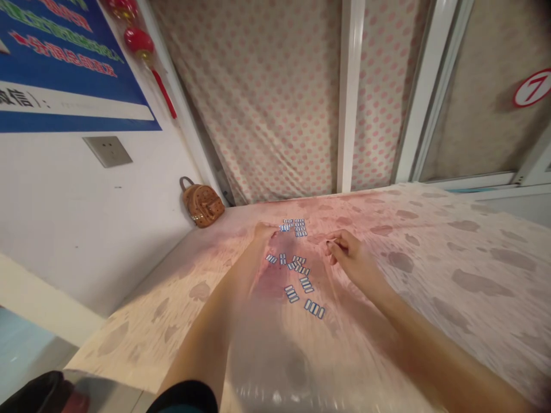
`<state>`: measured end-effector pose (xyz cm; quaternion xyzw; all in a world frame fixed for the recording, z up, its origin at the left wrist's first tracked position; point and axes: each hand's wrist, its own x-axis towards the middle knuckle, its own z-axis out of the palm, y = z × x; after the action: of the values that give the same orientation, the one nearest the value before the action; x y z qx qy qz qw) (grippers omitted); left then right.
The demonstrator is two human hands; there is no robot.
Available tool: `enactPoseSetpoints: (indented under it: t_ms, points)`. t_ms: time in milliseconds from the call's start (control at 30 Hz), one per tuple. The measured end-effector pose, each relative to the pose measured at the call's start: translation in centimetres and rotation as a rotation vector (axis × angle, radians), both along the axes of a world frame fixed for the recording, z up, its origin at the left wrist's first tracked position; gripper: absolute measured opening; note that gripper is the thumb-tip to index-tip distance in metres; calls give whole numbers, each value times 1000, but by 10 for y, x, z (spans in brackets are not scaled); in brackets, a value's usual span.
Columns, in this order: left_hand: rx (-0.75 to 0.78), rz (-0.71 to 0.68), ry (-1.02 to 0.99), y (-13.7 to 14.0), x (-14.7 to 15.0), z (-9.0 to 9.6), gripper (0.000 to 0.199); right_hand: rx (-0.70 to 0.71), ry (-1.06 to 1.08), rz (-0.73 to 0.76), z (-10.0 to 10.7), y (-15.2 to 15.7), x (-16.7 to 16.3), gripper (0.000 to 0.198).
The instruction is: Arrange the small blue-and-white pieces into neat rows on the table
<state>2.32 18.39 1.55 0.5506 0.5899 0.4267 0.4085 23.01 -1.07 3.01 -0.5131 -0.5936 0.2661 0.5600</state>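
Small flat pieces with white and blue stripes lie on the table. Several sit close together in a neat far group (300, 228), while others are scattered nearer to me, among them a striped piece (314, 308) at the front. My left hand (264, 230) is at the left edge of the far group, its fingertips against a striped piece (284, 228); its fingers are too blurred to show whether they grip it. To the right of the pieces, my right hand (348, 252) is closed in a pinch just above the table. What sits between its fingertips is too small to make out.
A patterned cloth under a clear cover spreads over the table (400, 261). At the back left corner a small brown backpack (203, 204) leans by the wall. A dotted curtain (275, 103) and white frame posts (349, 97) stand behind the far edge.
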Motion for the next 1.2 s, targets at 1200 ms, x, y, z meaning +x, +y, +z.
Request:
enactPoseSetpoints:
  t_ms: [1200]
  points:
    - [-53,36,340,34,17,-18,25,-20,-135,-24,1,-7,-1,17]
